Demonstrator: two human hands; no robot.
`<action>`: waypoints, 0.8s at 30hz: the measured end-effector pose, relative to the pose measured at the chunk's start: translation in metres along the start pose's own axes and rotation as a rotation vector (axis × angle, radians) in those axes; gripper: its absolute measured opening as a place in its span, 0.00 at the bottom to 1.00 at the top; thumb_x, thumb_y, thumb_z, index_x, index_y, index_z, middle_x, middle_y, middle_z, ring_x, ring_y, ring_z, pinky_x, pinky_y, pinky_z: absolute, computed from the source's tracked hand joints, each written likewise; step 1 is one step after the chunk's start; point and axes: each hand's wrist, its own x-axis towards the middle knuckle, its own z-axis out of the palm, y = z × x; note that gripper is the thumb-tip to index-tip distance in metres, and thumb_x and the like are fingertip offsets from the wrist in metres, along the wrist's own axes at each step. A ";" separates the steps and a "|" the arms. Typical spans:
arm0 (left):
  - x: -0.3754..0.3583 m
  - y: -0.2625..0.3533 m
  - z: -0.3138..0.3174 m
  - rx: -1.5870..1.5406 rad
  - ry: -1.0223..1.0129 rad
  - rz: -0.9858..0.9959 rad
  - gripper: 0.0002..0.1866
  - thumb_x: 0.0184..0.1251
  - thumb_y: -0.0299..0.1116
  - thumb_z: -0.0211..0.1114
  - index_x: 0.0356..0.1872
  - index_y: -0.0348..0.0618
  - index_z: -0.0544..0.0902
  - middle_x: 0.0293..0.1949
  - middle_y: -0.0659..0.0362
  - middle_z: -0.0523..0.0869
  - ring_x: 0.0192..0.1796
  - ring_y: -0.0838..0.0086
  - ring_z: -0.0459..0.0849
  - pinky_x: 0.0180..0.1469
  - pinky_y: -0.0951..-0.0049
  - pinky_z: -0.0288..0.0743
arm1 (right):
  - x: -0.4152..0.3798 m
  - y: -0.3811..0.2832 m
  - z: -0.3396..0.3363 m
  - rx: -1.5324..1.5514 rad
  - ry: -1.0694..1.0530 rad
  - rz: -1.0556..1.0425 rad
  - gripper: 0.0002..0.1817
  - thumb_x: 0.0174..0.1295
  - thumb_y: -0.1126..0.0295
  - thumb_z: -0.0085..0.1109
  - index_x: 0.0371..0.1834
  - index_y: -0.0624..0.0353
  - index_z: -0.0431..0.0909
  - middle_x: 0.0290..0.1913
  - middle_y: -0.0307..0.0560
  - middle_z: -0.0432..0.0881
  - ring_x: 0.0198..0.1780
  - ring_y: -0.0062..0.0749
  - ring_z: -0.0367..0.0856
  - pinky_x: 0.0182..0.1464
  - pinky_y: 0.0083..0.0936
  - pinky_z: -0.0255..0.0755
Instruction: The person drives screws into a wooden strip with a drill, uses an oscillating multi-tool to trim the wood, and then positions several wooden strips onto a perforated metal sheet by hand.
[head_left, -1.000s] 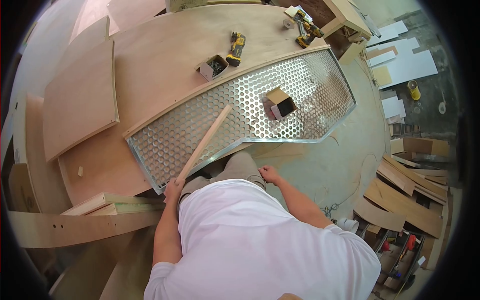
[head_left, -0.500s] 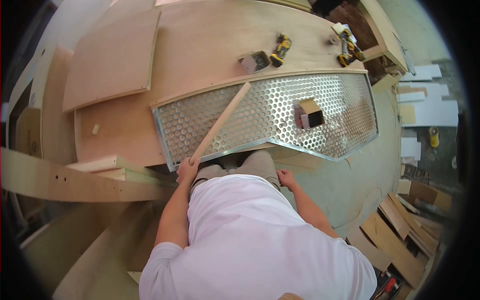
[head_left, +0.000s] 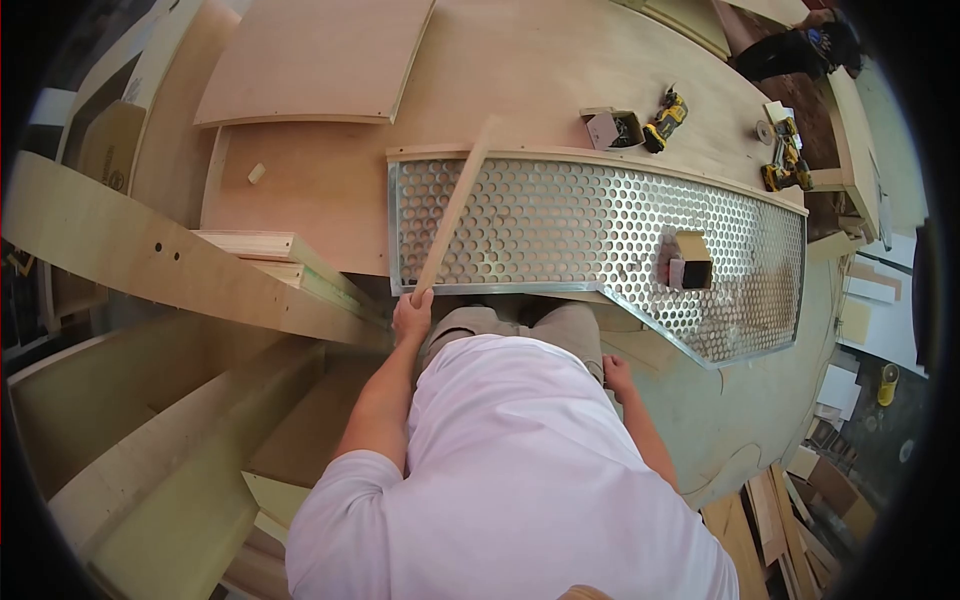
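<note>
My left hand (head_left: 412, 318) is closed around the lower end of a wooden strip (head_left: 453, 225). The strip slants up and to the right, crossing in front of a perforated metal panel (head_left: 545, 225) with a pale wooden edge. Beside my right thigh hangs my right hand (head_left: 618, 375), its fingers curled in and no object showing in them. On the panel's right part stands a small open cardboard box (head_left: 690, 262).
Beyond the panel, a box of screws (head_left: 612, 130) and a yellow-black drill (head_left: 666, 120) lie on a plywood surface (head_left: 520, 60). Another drill (head_left: 787, 160) is farther right. A curved plywood piece (head_left: 130, 235) juts in at left. Another person (head_left: 805, 45) is at top right. Offcuts (head_left: 775, 520) lie lower right.
The view has turned and shifted, so the panel sits farther right and more level. My left hand still grips the strip, which now stands steeper. Another person shows more at top right.
</note>
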 end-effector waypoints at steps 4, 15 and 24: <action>-0.003 -0.008 0.005 -0.034 0.051 -0.034 0.31 0.66 0.63 0.64 0.54 0.46 0.83 0.53 0.49 0.87 0.59 0.51 0.83 0.61 0.50 0.74 | 0.001 -0.002 -0.003 -0.027 -0.009 0.001 0.17 0.74 0.54 0.56 0.42 0.56 0.84 0.29 0.38 0.80 0.26 0.23 0.76 0.27 0.26 0.73; 0.015 0.009 0.021 0.039 0.059 0.256 0.25 0.70 0.52 0.65 0.57 0.43 0.82 0.52 0.46 0.86 0.58 0.49 0.82 0.60 0.51 0.75 | -0.006 -0.006 -0.004 -0.027 -0.002 -0.016 0.17 0.74 0.54 0.57 0.45 0.57 0.84 0.30 0.38 0.81 0.29 0.25 0.78 0.30 0.28 0.75; 0.010 0.071 0.039 0.062 -0.232 0.498 0.22 0.69 0.50 0.66 0.50 0.42 0.85 0.45 0.44 0.87 0.51 0.48 0.85 0.53 0.52 0.76 | -0.024 0.018 -0.012 0.015 0.101 -0.017 0.21 0.70 0.51 0.61 0.45 0.61 0.84 0.33 0.46 0.87 0.30 0.29 0.84 0.30 0.30 0.77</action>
